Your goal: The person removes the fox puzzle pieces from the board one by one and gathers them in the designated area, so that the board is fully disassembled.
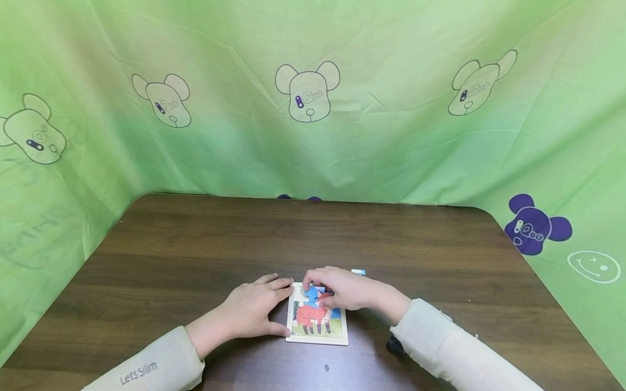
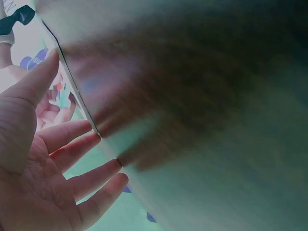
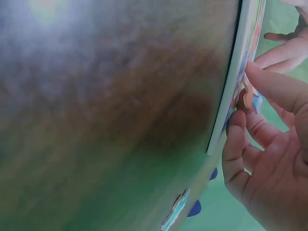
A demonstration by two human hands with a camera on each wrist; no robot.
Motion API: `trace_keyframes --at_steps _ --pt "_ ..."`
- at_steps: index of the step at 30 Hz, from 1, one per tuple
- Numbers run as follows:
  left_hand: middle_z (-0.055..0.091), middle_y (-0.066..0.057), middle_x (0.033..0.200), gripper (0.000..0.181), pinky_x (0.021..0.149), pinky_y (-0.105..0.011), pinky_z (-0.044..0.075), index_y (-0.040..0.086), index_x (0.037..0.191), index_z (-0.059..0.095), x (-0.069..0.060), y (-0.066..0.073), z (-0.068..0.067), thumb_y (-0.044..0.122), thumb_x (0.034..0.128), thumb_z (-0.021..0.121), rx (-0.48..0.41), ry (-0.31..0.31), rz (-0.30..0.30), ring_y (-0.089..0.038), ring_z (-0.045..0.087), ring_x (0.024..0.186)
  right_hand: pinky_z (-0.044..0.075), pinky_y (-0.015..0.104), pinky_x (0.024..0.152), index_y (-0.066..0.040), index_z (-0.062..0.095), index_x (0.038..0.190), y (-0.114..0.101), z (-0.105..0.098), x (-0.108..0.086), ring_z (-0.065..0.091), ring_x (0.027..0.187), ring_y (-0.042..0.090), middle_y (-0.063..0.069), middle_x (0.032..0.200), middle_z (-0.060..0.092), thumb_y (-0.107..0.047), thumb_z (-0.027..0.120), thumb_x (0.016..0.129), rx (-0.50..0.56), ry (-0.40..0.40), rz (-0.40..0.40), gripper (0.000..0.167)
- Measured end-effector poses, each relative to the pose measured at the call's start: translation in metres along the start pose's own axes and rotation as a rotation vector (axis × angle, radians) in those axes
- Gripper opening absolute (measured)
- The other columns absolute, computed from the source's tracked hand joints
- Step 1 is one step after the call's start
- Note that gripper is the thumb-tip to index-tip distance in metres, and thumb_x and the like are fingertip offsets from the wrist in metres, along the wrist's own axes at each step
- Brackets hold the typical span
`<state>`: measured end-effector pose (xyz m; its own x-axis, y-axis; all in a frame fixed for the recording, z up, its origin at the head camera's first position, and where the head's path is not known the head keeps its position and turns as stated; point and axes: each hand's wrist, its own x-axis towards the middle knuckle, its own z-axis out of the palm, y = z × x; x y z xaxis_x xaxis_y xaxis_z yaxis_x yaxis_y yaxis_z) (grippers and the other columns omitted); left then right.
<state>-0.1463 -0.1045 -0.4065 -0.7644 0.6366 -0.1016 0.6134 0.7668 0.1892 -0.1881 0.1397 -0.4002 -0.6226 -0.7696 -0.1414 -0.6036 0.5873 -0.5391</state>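
A small jigsaw puzzle board (image 1: 320, 341) with a pale frame and a red animal picture lies on the table near me. My left hand (image 1: 254, 308) rests along its left side, fingers spread and fairly straight, with thumb and index touching the frame. Over the upper part of the picture, my right hand (image 1: 344, 288) pinches a puzzle piece (image 3: 249, 98) between thumb and fingers. That piece stands tilted against the board in the right wrist view, and the fingers partly hide it. A pale bare patch shows at the picture's upper left.
One loose puzzle piece (image 1: 358, 272) lies on the table beyond the right hand, seen also in the right wrist view. A black object (image 1: 395, 346) sits by the right sleeve. Green printed cloth (image 1: 235, 146) hangs around the brown table (image 1: 195, 233).
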Motion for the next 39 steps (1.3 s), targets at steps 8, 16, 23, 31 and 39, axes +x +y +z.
trace_keyframes --at_steps 8,16,23,31,39 --pt "0.05 0.0 0.151 0.082 0.094 -0.052 0.053 0.017 0.142 0.056 0.001 0.001 0.0 0.062 0.0773 0.075 0.006 -0.001 -0.001 -0.032 0.047 0.139 0.047 0.02 0.072 -0.016 0.062 0.109 0.004 -0.001 -0.001 0.051 0.076 0.003 -0.002 0.085 0.06 0.006 0.06 0.09 0.121 0.026 -0.03 0.029" --pt "0.05 0.0 0.152 0.082 0.095 -0.052 0.052 0.016 0.143 0.055 0.001 0.001 0.0 0.062 0.078 0.074 0.002 -0.01 0.0 -0.032 0.046 0.14 0.049 0.019 0.067 -0.008 0.064 0.111 0.007 -0.002 -0.002 0.053 0.071 0.0 0.003 0.086 0.064 0.01 0.057 0.088 0.21 0.062 -0.036 0.03" --pt "0.05 0.0 0.151 0.081 0.094 -0.052 0.053 0.016 0.142 0.055 0.001 0.002 0.001 0.061 0.0779 0.074 0.006 -0.002 0.004 -0.032 0.046 0.139 0.05 0.02 0.068 -0.007 0.065 0.11 0.008 -0.005 -0.005 0.056 0.072 0.004 0.006 0.087 0.067 0.007 0.061 0.09 0.25 0.075 -0.039 0.024" --pt "0.051 0.0 0.151 0.081 0.094 -0.051 0.053 0.016 0.142 0.056 0.001 0.002 0.0 0.062 0.0778 0.074 0.014 -0.003 0.005 -0.032 0.047 0.139 0.05 0.022 0.073 -0.01 0.066 0.111 0.01 -0.013 -0.013 0.055 0.077 0.004 0.001 0.091 0.07 0.001 0.064 0.093 0.235 0.103 0.001 0.022" --pt "0.05 0.0 0.152 0.082 0.094 -0.052 0.053 0.016 0.143 0.055 0.0 0.001 0.0 0.062 0.0779 0.074 0.007 -0.011 -0.005 -0.032 0.046 0.14 0.049 0.024 0.073 -0.01 0.066 0.111 0.017 -0.017 -0.025 0.056 0.079 0.006 0.002 0.093 0.07 0.001 0.064 0.092 0.223 0.125 0.02 0.022"
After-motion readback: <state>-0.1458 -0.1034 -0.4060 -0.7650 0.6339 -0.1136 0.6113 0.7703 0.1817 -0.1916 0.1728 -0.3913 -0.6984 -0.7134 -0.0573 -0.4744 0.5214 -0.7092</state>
